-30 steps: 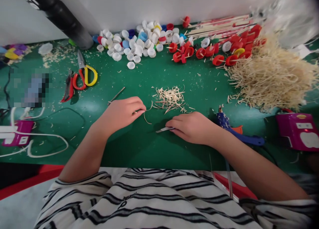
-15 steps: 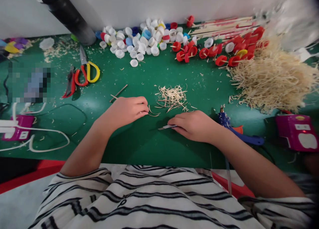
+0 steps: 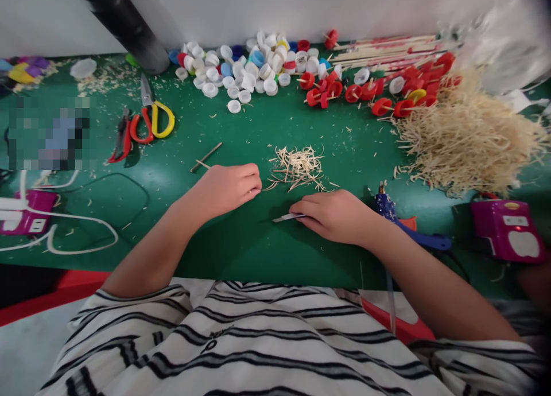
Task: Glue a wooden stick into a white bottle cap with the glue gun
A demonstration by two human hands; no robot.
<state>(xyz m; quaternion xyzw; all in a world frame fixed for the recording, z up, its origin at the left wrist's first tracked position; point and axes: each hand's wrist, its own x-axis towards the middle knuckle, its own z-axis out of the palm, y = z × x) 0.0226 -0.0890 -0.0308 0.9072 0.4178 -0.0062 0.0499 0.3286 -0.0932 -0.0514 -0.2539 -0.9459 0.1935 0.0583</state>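
Worktable seen from the wearer's head. A green table (image 3: pixel 253 252) spans the view; the wearer's striped shirt (image 3: pixel 258 356) fills the near edge. At far right lies a heap of pale fibres (image 3: pixel 477 135), and at rear left stands a black bottle (image 3: pixel 124 26), tilted in this view. Between them, along the wall, spread white caps (image 3: pixel 248 81) mixed with a few coloured ones, red caps (image 3: pixel 381 106) pierced by short sticks, and a bundle of long sticks (image 3: pixel 383 49). The right hand (image 3: pixel 331 215) is closed, thumb and fingers pinching a knife (image 3: pixel 287 217), its blade directed leftward just above the table. The left hand (image 3: pixel 235 186) has its fingers drawn together around a thin pale stick (image 3: pixel 202 164); most of the stick is hidden, but it seems to pass beneath the palm to a light tip at the fingertips. A purple socket box (image 3: pixel 508 229) and a blue glue gun (image 3: pixel 386 206) lie beyond the right forearm; scissors (image 3: pixel 149 102) lie at left beside a red-handled cutter (image 3: pixel 126 138). Between and just beyond the hands is a pile of shavings (image 3: pixel 299 166). Smallest, a dark twig (image 3: pixel 209 155) lies behind the left hand.
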